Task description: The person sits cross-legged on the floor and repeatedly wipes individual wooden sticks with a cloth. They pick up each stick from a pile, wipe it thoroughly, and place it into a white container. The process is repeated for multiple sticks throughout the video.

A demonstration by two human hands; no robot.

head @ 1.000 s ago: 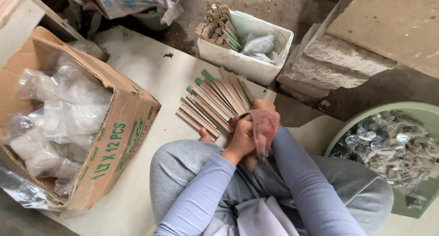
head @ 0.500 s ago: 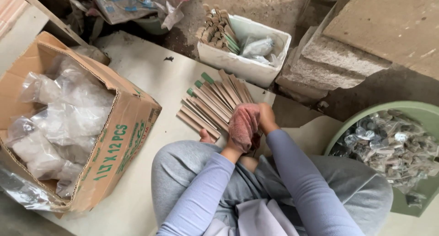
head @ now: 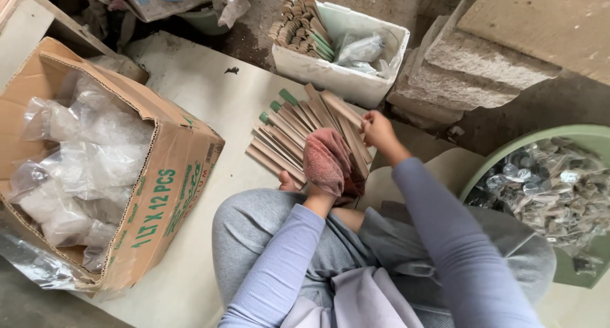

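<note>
1. Bundle of flat wooden sticks [head: 298,128] — fanned out on the pale board just ahead of the person's knees; three of the far ends are tipped green, the rest are plain brown.
2. Left hand [head: 316,183] — closed around the near ends of the sticks, wrapped in a reddish cloth [head: 327,161] that hides the fingers.
3. Right hand [head: 379,130] — at the right edge of the fan, fingers curled against the outermost stick; whether it actually grips it cannot be told.
4. Cardboard box [head: 159,194] — left of the knees, flaps open, green lettering printed on its side, filled with clear plastic bags [head: 82,156].
5. White foam tub [head: 337,74] — beyond the sticks, holding more brown sticks standing on end and a clear bag.
6. Green basin [head: 572,144] — at right, heaped with small clear packets of dark pieces.
7. Surface and room — a pale sheet [head: 190,93] over bare ground, with rough stone blocks [head: 483,55] at upper right.
8. Change from half a second earlier — the right hand has moved off the cloth to the fan's right edge; the bundle stays in place.
</note>
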